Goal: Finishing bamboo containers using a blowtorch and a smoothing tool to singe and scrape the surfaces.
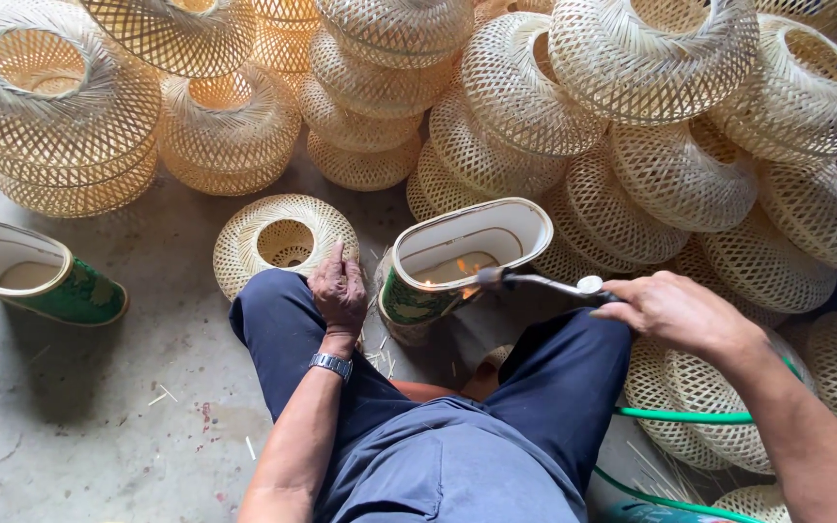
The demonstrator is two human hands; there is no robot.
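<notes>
Head view, looking down at my lap. My right hand (675, 312) closed around metal torch (544, 283), green hose (690, 416) trailing under my forearm; small orange flame (464, 279) at nozzle, inside mouth of white-and-green oval container (457, 254). Container base hidden behind my knee. My left hand (339, 291) flat, fingers loose, resting on left knee, holding nothing. Second container (31, 271) at left, cut off by frame edge. Woven bamboo baskets (651, 58) heaped behind, several cropped.
</notes>
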